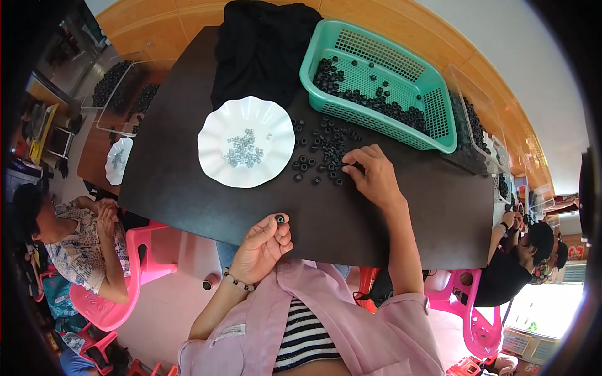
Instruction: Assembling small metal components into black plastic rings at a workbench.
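Observation:
My left hand [262, 248], near the table's front edge, pinches a small black ring-like piece [279, 219] between thumb and forefinger, its hole facing up. My right hand [376, 180] reaches to the right side of a loose pile of small black round pieces [332, 149]. Its thumb and forefinger are bent together at the pile; whatever is between them is too small and dark to make out. To the left of the pile stands a white plate [213, 164] with a wavy rim. Many tiny clear pieces [243, 150] are heaped on it.
Behind the pile sits a green plastic basket [382, 128] with more black pieces. Black cloth [260, 50] lies at the table's back. Clear bins [471, 135] stand right. People sit left [88, 250] and right [511, 269], by pink chairs [135, 269].

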The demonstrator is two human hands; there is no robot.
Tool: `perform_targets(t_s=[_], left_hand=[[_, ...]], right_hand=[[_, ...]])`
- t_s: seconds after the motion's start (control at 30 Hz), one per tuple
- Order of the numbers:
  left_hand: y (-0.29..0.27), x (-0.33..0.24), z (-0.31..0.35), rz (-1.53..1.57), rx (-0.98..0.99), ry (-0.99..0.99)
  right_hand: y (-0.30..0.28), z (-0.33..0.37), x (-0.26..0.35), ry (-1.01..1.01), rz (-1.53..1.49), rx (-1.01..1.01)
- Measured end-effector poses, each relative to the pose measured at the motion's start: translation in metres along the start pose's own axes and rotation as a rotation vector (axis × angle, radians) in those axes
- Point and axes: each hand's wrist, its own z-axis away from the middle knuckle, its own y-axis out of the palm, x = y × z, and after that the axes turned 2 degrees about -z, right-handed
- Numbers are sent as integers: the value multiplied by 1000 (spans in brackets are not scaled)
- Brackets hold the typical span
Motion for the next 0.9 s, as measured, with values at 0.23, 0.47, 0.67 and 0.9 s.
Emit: perform_targets(t_s=[0.23, 0.47, 0.67, 0.9], left_hand=[[1, -1, -1, -14, -18, -1], [1, 1, 0, -33, -4, 7], [9, 0, 0, -119, -53, -5], [21, -2, 3, -133, -78, -22]], right_hand=[[1, 2, -1, 43, -112, -40], [-18, 27, 25, 500, -979, -135], [3, 51, 49, 540, -1134, -50], [9, 55, 86, 511, -1245, 40]])
